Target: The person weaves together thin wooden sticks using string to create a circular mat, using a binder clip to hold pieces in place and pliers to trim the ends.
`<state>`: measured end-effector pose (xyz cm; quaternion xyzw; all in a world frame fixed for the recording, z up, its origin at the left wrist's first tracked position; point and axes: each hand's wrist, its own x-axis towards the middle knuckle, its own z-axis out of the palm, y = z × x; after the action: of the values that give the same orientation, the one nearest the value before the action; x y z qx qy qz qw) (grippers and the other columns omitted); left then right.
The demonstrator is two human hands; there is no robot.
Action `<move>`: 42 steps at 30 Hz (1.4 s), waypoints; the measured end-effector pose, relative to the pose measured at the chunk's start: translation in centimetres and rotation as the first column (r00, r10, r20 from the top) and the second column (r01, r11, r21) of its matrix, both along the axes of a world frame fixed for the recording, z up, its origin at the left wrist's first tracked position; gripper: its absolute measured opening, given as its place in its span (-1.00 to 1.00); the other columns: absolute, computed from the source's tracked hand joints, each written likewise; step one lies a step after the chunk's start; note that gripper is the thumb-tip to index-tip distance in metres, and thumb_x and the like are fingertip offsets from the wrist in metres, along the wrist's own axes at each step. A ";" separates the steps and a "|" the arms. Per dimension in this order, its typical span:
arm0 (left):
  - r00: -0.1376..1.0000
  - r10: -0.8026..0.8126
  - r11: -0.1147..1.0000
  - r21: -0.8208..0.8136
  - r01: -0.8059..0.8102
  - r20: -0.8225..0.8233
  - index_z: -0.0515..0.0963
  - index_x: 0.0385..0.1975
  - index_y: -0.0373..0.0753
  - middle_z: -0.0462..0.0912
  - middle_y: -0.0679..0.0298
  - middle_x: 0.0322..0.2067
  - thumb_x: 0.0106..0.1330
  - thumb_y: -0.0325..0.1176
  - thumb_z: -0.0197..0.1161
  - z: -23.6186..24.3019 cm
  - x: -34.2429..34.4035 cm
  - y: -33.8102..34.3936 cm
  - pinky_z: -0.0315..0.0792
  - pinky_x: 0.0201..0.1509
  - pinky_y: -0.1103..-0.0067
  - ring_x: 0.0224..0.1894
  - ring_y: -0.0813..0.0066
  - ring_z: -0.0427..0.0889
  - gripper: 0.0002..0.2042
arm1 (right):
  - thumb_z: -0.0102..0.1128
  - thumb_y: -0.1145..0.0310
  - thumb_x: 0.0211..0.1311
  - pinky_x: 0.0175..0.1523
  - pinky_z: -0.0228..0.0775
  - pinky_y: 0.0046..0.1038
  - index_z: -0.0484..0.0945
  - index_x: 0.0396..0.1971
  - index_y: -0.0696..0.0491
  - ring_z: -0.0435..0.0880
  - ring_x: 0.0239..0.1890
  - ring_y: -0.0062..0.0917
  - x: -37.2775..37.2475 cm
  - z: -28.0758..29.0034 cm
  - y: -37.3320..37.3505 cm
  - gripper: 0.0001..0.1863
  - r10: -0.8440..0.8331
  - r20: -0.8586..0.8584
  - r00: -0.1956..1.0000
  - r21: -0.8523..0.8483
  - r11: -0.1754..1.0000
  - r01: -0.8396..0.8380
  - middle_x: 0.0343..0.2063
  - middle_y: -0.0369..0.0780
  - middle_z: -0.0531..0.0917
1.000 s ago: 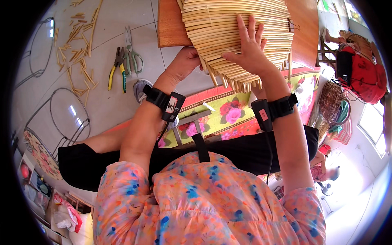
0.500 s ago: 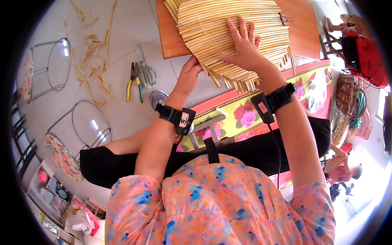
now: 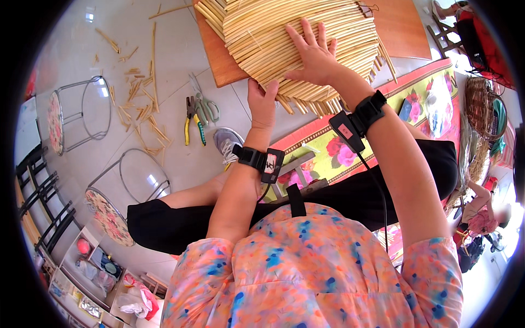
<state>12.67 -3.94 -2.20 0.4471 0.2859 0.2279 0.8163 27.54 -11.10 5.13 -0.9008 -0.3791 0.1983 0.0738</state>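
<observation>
A rounded panel of pale straw-coloured stalks (image 3: 262, 49), laid side by side, rests on a brown wooden board (image 3: 402, 33). My right hand (image 3: 316, 61) lies flat on the panel with its fingers spread. At the panel's near left edge is my left hand (image 3: 262, 104), curled, with thumb and forefinger by the stalk ends. What it holds, if anything, is hidden. Stalk ends stick out unevenly along the near edge. A wire-handled clip (image 3: 367, 10) grips the far right edge.
Pliers (image 3: 193, 120) and green-handled scissors (image 3: 206, 106) lie on the tiled floor, left of my hands. Beyond them are scattered stalk offcuts (image 3: 143, 104) and two round stools (image 3: 109, 216). A flowered cloth (image 3: 339, 156) spreads below the board. Rightward stands a wicker basket (image 3: 481, 106); another person (image 3: 478, 210) sits there.
The view has shifted, so the surroundings sit farther right and lower. My left hand has turned more upright, its thumb now showing at the panel's edge. My right hand stays flat on the stalks.
</observation>
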 end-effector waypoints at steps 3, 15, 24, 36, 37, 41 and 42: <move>0.998 0.060 0.998 -0.007 -0.060 -0.033 0.26 0.02 -0.36 0.42 0.20 -0.05 0.21 -0.41 0.16 0.2 0.7 -0.7 0.31 0.04 0.59 -0.04 0.52 0.40 -0.60 | 0.44 -0.01 -0.26 0.31 -0.42 0.19 -0.17 0.35 -0.34 -0.45 0.38 0.02 0.0 0.2 -0.2 0.16 -0.003 0.014 1.000 -0.008 1.000 0.003 0.38 -0.14 -0.28; 0.990 0.118 0.987 -0.115 -0.108 0.083 0.26 0.06 -0.32 0.40 0.22 -0.01 0.25 -0.42 0.09 0.2 1.2 -1.4 0.28 0.12 0.54 0.00 0.49 0.40 -0.62 | 0.42 -0.02 -0.25 0.31 -0.41 0.19 -0.16 0.35 -0.35 -0.43 0.38 0.01 -0.1 -0.1 -0.1 0.15 -0.016 0.040 0.999 -0.006 1.000 0.016 0.38 -0.16 -0.25; 0.985 0.141 0.988 -0.077 -0.134 0.094 0.28 0.01 -0.34 0.43 0.22 -0.05 0.26 -0.44 0.09 -0.1 1.2 -1.6 0.30 0.08 0.55 -0.02 0.51 0.41 -0.66 | 0.42 -0.04 -0.26 0.31 -0.40 0.19 -0.16 0.35 -0.36 -0.41 0.38 0.02 -0.1 -0.1 -0.3 0.15 0.004 0.049 0.999 0.007 1.000 -0.004 0.38 -0.16 -0.26; 0.721 0.373 0.768 0.630 0.114 -0.585 0.41 -0.38 -0.26 0.52 0.14 -0.37 0.17 -0.06 0.24 -2.0 -6.0 7.7 0.44 -0.36 0.42 -0.45 0.27 0.57 -0.65 | 0.39 -0.08 -0.19 0.31 -0.38 0.17 -0.19 0.36 -0.31 -0.42 0.39 -0.01 0.1 0.4 -0.1 0.13 0.031 0.052 0.998 -0.066 0.997 -0.027 0.38 -0.15 -0.30; 0.625 0.443 0.656 0.708 0.263 -0.643 0.43 -0.34 -0.27 0.52 0.13 -0.35 0.13 -0.05 0.28 -2.7 -7.1 9.2 0.43 -0.29 0.41 -0.34 0.28 0.56 -0.62 | 0.39 -0.07 -0.19 0.31 -0.38 0.17 -0.20 0.36 -0.32 -0.42 0.39 -0.01 0.1 0.3 0.0 0.14 0.034 0.050 0.998 -0.069 0.997 -0.031 0.38 -0.15 -0.30; 0.368 0.480 0.737 0.594 0.323 -0.796 0.47 -0.28 -0.19 0.44 0.09 -0.16 -0.04 -0.03 0.38 -5.6 -11.4 13.4 0.35 -0.03 0.27 -0.03 0.14 0.41 -0.56 | 0.39 -0.07 -0.18 0.31 -0.37 0.18 -0.22 0.36 -0.34 -0.44 0.38 -0.01 0.1 0.4 0.2 0.14 0.033 0.035 0.999 -0.094 0.995 -0.029 0.38 -0.15 -0.31; 0.270 0.482 0.723 0.552 0.415 -0.834 0.46 -0.31 -0.16 0.40 0.11 -0.13 -0.08 -0.04 0.39 -6.3 -12.0 13.9 0.34 -0.04 0.22 -0.01 0.13 0.39 -0.58 | 0.39 -0.07 -0.18 0.31 -0.37 0.18 -0.22 0.36 -0.34 -0.44 0.38 -0.01 0.1 0.5 0.2 0.14 0.034 0.031 0.999 -0.087 0.996 -0.031 0.38 -0.15 -0.31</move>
<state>0.63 9.99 -8.47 0.7492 0.6204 0.0163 0.2313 27.66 -10.86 5.59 -0.8999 -0.3861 0.2009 0.0253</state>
